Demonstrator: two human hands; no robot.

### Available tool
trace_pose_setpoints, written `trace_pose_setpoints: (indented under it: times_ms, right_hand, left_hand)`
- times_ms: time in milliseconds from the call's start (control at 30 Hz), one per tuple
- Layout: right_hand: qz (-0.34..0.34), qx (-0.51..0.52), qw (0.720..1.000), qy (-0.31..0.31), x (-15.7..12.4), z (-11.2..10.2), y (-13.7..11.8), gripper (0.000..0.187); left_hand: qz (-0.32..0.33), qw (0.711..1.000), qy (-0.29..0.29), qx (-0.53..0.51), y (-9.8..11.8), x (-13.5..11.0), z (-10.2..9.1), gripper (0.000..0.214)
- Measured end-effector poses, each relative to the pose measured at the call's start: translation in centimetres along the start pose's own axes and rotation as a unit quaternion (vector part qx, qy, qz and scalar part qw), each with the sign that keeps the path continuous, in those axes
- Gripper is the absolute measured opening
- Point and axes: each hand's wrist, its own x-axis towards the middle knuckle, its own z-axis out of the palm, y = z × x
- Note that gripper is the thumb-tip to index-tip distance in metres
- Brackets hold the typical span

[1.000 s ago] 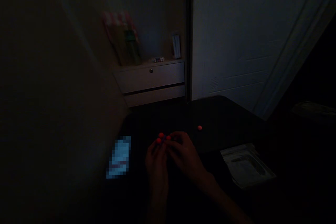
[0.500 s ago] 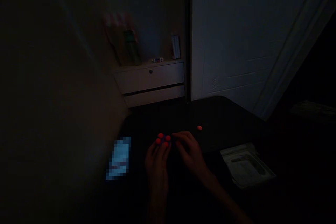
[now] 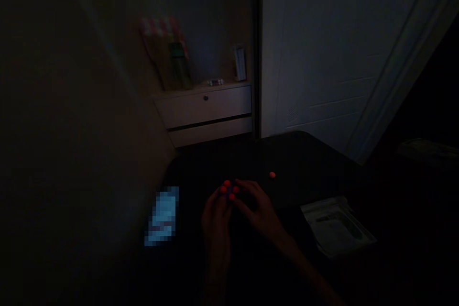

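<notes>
The room is very dark. Over a black table, my left hand and my right hand meet around a small dark object with several red-orange knobs. Both hands have their fingers curled onto it; the left holds it from the near left, the right touches it from the right. A single loose red-orange piece lies on the table beyond my right hand, apart from both hands.
A lit screen glows at the table's left. A clear plastic bag lies at the right. Behind stand a white drawer unit with boxes on top, and a white door.
The knobbed object has shifted a little to the right and turned between my fingers. My right hand has drawn closer to it. The loose piece has stayed put.
</notes>
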Motion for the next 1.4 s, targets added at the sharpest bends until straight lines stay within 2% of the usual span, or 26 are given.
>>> trace_pose_setpoints:
  times_ms: [167, 400, 467, 600, 700, 733, 800, 867, 900, 1000, 1067, 1133, 1267, 1400]
  right_hand:
    - [0.003, -0.001, 1.000, -0.020, 0.1, 0.0, 0.1, 0.046]
    - [0.028, 0.023, 0.999, -0.017, 0.1, -0.1, 0.3, 0.044]
    - [0.043, 0.035, 0.998, -0.016, 0.0, -0.1, 0.3, 0.051]
    - [0.064, 0.060, 0.996, -0.024, -0.2, -0.2, 0.4, 0.079]
    - [0.065, 0.043, 0.997, -0.009, 0.1, -1.1, 0.8, 0.080]
    - [0.066, 0.026, 0.997, 0.007, 0.3, -1.6, 1.0, 0.074]
    - [0.053, -0.026, 0.996, 0.060, 0.9, -3.1, 1.8, 0.061]
    - [0.018, -0.104, 0.988, 0.114, 1.8, -5.0, 2.9, 0.049]
    - [-0.003, -0.149, 0.981, 0.128, 2.2, -5.9, 3.5, 0.042]
    - [-0.031, -0.274, 0.953, 0.128, 3.1, -8.2, 5.3, 0.033]
    - [-0.032, -0.336, 0.934, 0.117, 3.3, -8.8, 6.2, 0.035]
    - [-0.016, -0.389, 0.916, 0.095, 3.1, -8.8, 6.8, 0.038]
    - [0.012, -0.468, 0.883, 0.046, 2.7, -8.0, 7.2, 0.048]
    - [0.027, -0.488, 0.872, 0.022, 2.7, -7.9, 7.2, 0.040]
  left_hand:
    - [0.012, 0.998, -0.016, 0.056, -0.2, -0.1, -0.1, 0.035]
    - [0.006, 0.997, -0.027, 0.072, -0.2, 0.0, 0.2, 0.043]
    - [0.000, 0.997, -0.018, 0.068, -0.2, 0.1, 0.4, 0.041]
    - [0.016, 0.998, -0.014, 0.064, -0.2, 0.4, 0.6, 0.038]
    - [0.064, 0.992, -0.033, 0.105, 0.1, 1.4, 0.5, 0.038]
    - [0.083, 0.987, -0.038, 0.136, 0.3, 1.8, 0.4, 0.036]
    - [0.106, 0.963, -0.089, 0.233, 0.5, 2.7, 0.3, 0.034]
    - [0.120, 0.928, -0.139, 0.325, 0.6, 3.7, 0.3, 0.029]
    - [0.153, 0.906, -0.149, 0.366, 0.6, 4.1, 0.3, 0.026]
    - [0.246, 0.841, -0.167, 0.452, 0.2, 5.0, 0.4, 0.018]
    - [0.272, 0.814, -0.184, 0.479, -0.2, 5.3, 0.4, 0.018]
    - [0.276, 0.802, -0.199, 0.491, -0.4, 5.6, 0.4, 0.018]
    - [0.263, 0.806, -0.217, 0.485, -0.5, 5.8, 0.1, 0.020]
    - [0.237, 0.816, -0.218, 0.480, -0.4, 5.9, -0.4, 0.026]
